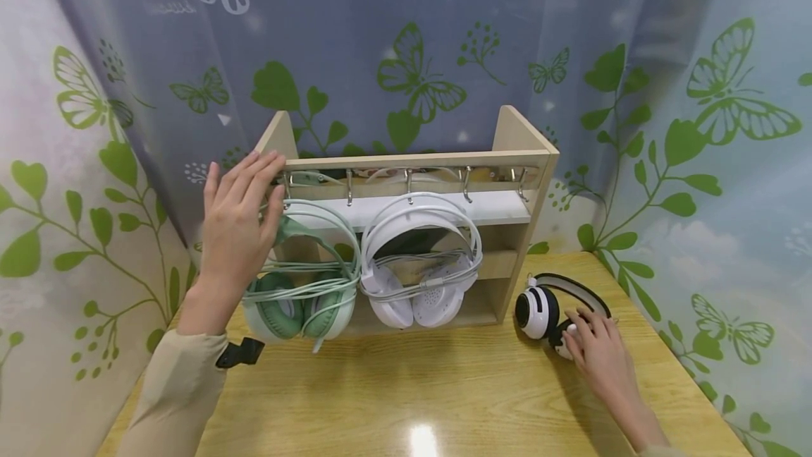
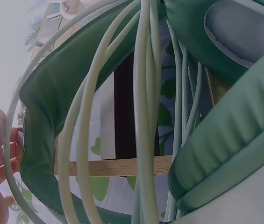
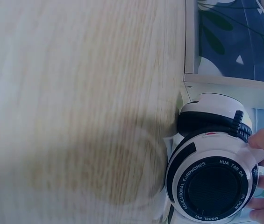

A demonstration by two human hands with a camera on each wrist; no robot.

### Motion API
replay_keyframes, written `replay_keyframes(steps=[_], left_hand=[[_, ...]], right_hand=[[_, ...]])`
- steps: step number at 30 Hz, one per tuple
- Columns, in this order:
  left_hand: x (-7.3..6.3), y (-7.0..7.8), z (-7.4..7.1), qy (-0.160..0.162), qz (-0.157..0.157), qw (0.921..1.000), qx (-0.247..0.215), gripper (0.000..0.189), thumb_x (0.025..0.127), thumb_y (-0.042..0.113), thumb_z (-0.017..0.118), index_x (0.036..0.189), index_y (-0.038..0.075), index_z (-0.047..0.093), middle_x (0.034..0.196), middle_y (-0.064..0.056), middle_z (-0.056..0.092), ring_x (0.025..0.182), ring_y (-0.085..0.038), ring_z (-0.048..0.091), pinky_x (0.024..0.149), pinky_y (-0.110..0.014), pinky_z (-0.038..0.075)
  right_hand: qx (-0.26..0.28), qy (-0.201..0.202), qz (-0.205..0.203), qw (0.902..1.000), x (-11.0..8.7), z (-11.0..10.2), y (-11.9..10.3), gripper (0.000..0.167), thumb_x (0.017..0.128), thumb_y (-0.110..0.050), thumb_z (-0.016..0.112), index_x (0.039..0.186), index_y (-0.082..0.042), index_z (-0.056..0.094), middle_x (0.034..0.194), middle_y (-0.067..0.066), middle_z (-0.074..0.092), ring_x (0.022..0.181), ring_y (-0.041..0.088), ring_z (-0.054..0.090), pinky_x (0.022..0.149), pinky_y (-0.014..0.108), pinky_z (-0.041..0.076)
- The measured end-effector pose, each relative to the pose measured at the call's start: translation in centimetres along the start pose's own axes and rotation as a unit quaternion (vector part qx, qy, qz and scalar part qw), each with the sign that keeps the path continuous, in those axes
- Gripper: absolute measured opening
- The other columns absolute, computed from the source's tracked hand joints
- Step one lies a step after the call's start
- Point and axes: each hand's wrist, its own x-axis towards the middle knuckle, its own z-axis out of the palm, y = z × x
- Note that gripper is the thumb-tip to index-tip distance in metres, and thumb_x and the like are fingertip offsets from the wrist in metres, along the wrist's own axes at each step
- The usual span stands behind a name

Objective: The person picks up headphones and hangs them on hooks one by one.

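Observation:
My left hand (image 1: 237,224) rests with fairly straight fingers on the upper left corner of a wooden rack (image 1: 419,159). Just below it, green headphones (image 1: 277,314) wrapped in pale cable hang at the rack's left end. In the left wrist view, their padded headband (image 2: 71,77) partly hides my fingers. White headphones (image 1: 440,296), also wrapped in cable, hang beside them from a middle hook. To the right of the rack, my right hand (image 1: 601,355) grips black-and-white headphones (image 1: 541,310) by an ear cup. The right wrist view shows lettering around that round cup (image 3: 212,189).
A row of metal hooks (image 1: 467,185) runs along the rack's front, above a white shelf (image 1: 501,208). The rack stands at the back of a wood-grain table (image 1: 380,393). Curtains (image 1: 330,27) with butterflies and leaves surround the table's back and sides.

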Motion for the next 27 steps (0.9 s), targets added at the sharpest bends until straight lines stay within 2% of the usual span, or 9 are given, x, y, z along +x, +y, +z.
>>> replay_keyframes(steps=[8,16,23,27], left_hand=[[0.0,0.0,-0.1,-0.002,-0.001,1.0,0.0,0.038,0.104,0.016,0.058,0.141,0.008,0.061,0.144,-0.01,0.06,0.14,-0.03,0.048,0.125,-0.054,0.011],[0.0,0.1,0.0,-0.001,-0.001,1.0,0.0,0.038,0.103,0.016,0.058,0.14,0.008,0.061,0.144,-0.01,0.06,0.14,-0.029,0.048,0.125,-0.054,0.012],[0.0,0.0,0.0,-0.005,-0.001,1.0,0.001,0.038,0.104,0.016,0.057,0.141,0.009,0.06,0.144,-0.009,0.059,0.14,-0.029,0.047,0.125,-0.054,0.011],[0.0,0.1,-0.1,-0.004,-0.003,1.0,0.001,0.038,0.104,0.016,0.057,0.141,0.008,0.061,0.144,-0.009,0.059,0.14,-0.029,0.048,0.125,-0.053,0.011]], right_hand=[[-0.001,0.015,-0.027,0.9995,-0.4,-0.3,-0.3,0.041,0.081,-0.009,0.08,0.119,0.003,0.069,0.12,0.026,0.063,0.107,0.049,0.057,0.096,0.068,0.044],[-0.001,-0.001,-0.018,0.9998,-0.7,-0.2,-0.3,0.04,0.083,-0.009,0.079,0.12,0.002,0.068,0.121,0.027,0.061,0.107,0.05,0.055,0.096,0.068,0.043],[0.002,-0.001,-0.021,0.9998,-1.0,-0.5,-0.5,0.043,0.08,-0.008,0.082,0.12,0.001,0.068,0.121,0.026,0.061,0.108,0.049,0.055,0.095,0.07,0.043],[0.005,-0.002,-0.024,0.9997,-1.1,-0.7,-0.7,0.044,0.08,-0.008,0.082,0.121,0.0,0.068,0.121,0.025,0.061,0.108,0.047,0.055,0.093,0.066,0.045]])
